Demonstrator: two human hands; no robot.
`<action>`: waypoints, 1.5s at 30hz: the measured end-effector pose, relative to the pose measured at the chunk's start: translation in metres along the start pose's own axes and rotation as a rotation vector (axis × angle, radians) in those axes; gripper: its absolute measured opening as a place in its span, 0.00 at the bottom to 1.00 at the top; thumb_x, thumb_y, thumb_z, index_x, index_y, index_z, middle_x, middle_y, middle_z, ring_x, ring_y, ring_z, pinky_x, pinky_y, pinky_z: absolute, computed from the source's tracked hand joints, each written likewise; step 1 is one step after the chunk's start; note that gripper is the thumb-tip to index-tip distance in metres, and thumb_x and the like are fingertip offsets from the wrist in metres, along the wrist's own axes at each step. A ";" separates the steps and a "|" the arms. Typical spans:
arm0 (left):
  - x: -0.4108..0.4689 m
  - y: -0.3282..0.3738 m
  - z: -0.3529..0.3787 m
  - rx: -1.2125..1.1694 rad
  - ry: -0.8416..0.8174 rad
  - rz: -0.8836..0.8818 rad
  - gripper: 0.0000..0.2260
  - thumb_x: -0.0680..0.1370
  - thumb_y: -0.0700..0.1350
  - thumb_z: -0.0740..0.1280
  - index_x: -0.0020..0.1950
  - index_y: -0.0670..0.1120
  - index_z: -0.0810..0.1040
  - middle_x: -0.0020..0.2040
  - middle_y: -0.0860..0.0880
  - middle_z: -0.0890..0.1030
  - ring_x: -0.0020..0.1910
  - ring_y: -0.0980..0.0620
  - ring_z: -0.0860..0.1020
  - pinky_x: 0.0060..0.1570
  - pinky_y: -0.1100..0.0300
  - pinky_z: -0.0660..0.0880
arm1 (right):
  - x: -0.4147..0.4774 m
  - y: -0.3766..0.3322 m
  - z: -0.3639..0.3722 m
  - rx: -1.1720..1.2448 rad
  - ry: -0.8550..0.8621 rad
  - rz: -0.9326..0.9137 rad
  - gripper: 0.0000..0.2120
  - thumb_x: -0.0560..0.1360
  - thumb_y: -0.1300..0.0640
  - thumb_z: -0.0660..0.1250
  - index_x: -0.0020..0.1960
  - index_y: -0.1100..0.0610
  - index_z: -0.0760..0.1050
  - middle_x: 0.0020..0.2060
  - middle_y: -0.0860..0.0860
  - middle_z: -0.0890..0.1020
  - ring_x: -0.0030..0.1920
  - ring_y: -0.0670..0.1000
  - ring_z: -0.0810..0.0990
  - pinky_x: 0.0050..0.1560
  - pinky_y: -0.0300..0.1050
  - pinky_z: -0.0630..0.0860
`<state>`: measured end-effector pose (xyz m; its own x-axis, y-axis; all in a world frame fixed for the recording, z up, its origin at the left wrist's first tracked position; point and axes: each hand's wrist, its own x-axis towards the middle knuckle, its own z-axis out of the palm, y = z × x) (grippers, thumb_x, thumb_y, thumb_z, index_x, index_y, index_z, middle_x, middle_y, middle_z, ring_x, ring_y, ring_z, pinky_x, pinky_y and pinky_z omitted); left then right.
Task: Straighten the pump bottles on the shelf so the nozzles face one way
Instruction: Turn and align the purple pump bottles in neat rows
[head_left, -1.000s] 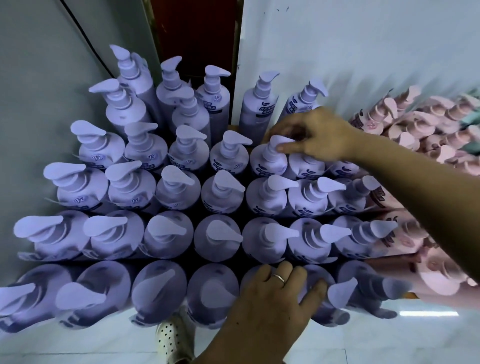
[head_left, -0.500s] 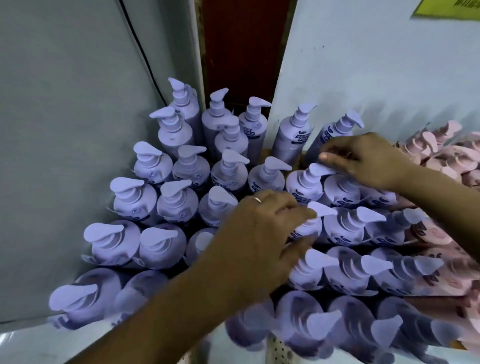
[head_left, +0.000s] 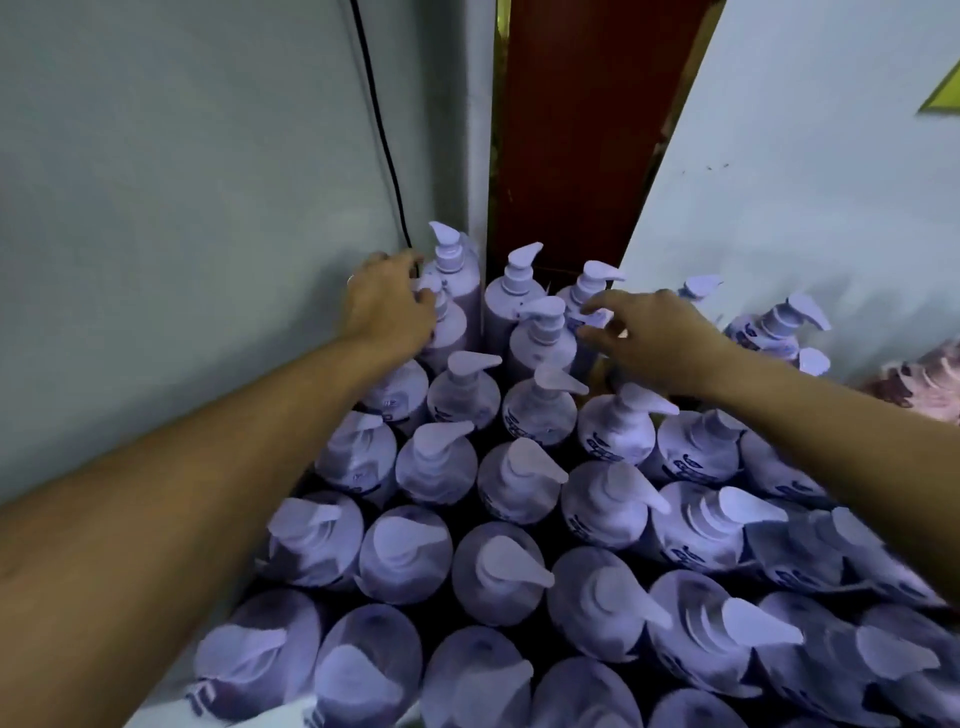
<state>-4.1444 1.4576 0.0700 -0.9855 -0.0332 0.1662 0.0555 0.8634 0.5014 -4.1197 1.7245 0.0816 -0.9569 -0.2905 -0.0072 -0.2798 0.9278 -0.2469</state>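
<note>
Several lilac pump bottles (head_left: 519, 571) stand packed in rows on the shelf, most nozzles pointing right. My left hand (head_left: 389, 299) reaches to the back left corner and curls its fingers round the pump head of a bottle (head_left: 451, 330) beside the wall. Just behind it, the rearmost bottle (head_left: 451, 254) has its nozzle turned to the left. My right hand (head_left: 649, 335) hovers over the back middle rows with fingers spread, its fingertips at the pump of a bottle (head_left: 592, 283); I see nothing gripped in it.
A grey wall (head_left: 182, 208) with a black cable (head_left: 384, 156) closes the left side. A dark red panel (head_left: 571, 130) stands behind, a white wall (head_left: 805, 182) at the right. Pink pump bottles (head_left: 924, 387) sit at the far right edge.
My left hand has left the middle rows and gone to the back left corner. My right hand has shifted left off the bottles it was touching. The view has tilted up.
</note>
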 end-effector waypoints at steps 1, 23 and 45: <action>0.003 -0.007 0.004 0.032 -0.028 -0.024 0.16 0.77 0.43 0.63 0.65 0.46 0.74 0.57 0.37 0.75 0.54 0.36 0.75 0.52 0.50 0.72 | 0.007 -0.005 0.007 -0.012 0.017 -0.011 0.19 0.79 0.46 0.60 0.67 0.52 0.70 0.51 0.62 0.81 0.50 0.63 0.79 0.47 0.51 0.75; 0.017 -0.002 0.023 0.080 -0.210 0.187 0.07 0.80 0.41 0.60 0.50 0.41 0.76 0.50 0.40 0.77 0.48 0.40 0.74 0.48 0.48 0.72 | 0.036 -0.038 0.035 0.058 -0.025 -0.054 0.07 0.79 0.56 0.61 0.54 0.55 0.75 0.39 0.54 0.80 0.37 0.56 0.74 0.36 0.45 0.68; 0.033 -0.003 0.016 0.145 -0.202 0.184 0.14 0.76 0.40 0.68 0.62 0.43 0.79 0.56 0.40 0.80 0.53 0.42 0.77 0.48 0.58 0.70 | 0.057 -0.023 0.027 -0.082 -0.139 -0.075 0.17 0.76 0.59 0.61 0.65 0.57 0.72 0.50 0.58 0.79 0.49 0.61 0.78 0.51 0.55 0.76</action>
<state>-4.1796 1.4618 0.0597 -0.9738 0.2184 0.0629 0.2265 0.9090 0.3499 -4.1655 1.6802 0.0607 -0.9146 -0.3839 -0.1271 -0.3608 0.9166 -0.1720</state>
